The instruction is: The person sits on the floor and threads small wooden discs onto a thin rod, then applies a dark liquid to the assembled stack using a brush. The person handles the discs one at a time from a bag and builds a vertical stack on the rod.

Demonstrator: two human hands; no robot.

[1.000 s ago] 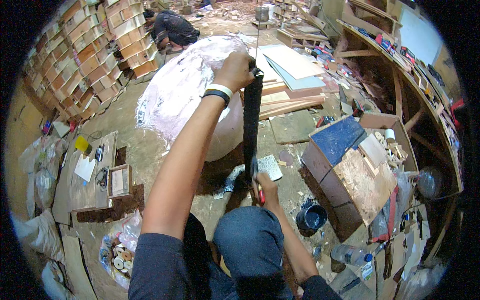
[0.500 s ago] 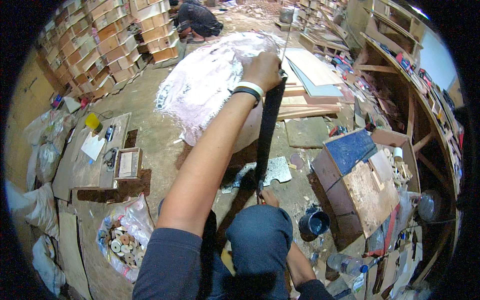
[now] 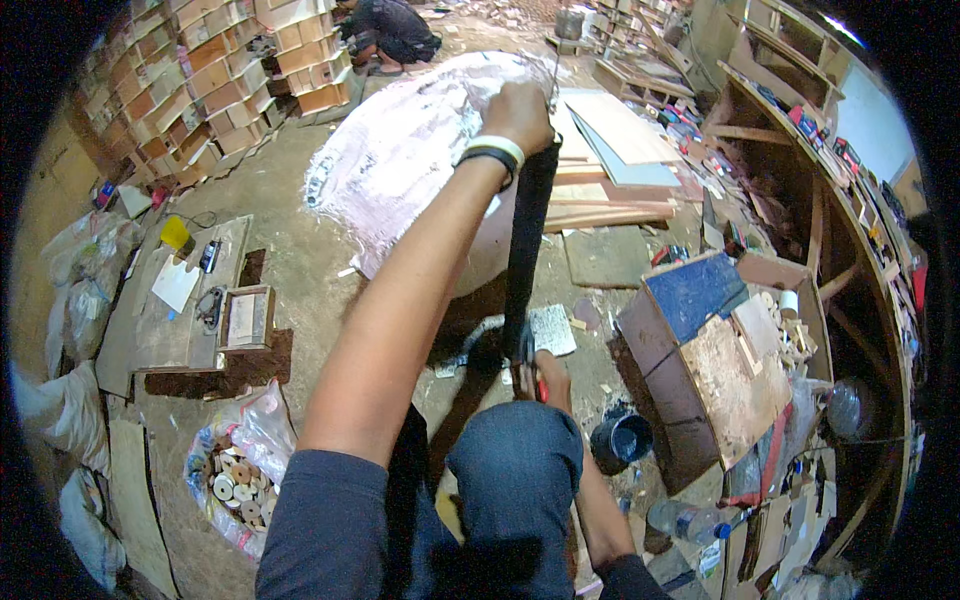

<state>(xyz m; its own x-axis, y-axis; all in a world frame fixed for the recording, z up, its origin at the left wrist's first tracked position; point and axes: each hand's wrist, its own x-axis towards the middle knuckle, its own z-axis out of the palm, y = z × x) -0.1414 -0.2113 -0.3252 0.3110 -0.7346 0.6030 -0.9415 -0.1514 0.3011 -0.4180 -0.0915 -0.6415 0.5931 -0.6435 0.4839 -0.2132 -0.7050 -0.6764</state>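
Observation:
My left hand (image 3: 519, 122) is raised in front of me, fingers closed round the upper end of a long black strip (image 3: 529, 225). The strip hangs stretched down toward my knee. At its lower end my right hand (image 3: 553, 378) is closed on a red-handled hand tool (image 3: 542, 389), whose dark jaws, scissor-like, meet the strip. Part of that hand is hidden behind my raised knee (image 3: 515, 455). A speckled light sheet (image 3: 552, 331) lies on the floor behind the tool. Beyond my left hand sits a large white sack (image 3: 385, 165).
A dark bucket (image 3: 630, 438) stands right of my knee, beside a wooden box (image 3: 655, 345). At left are a low board (image 3: 185, 345) and a bag of wooden discs (image 3: 240, 490). Planks (image 3: 610, 213) lie ahead; a person (image 3: 395, 30) crouches far back near stacked wood.
My right hand has risen from behind the knee, bringing the red-handled tool into sight at the strip's lower end. My left hand and the strip have shifted slightly left.

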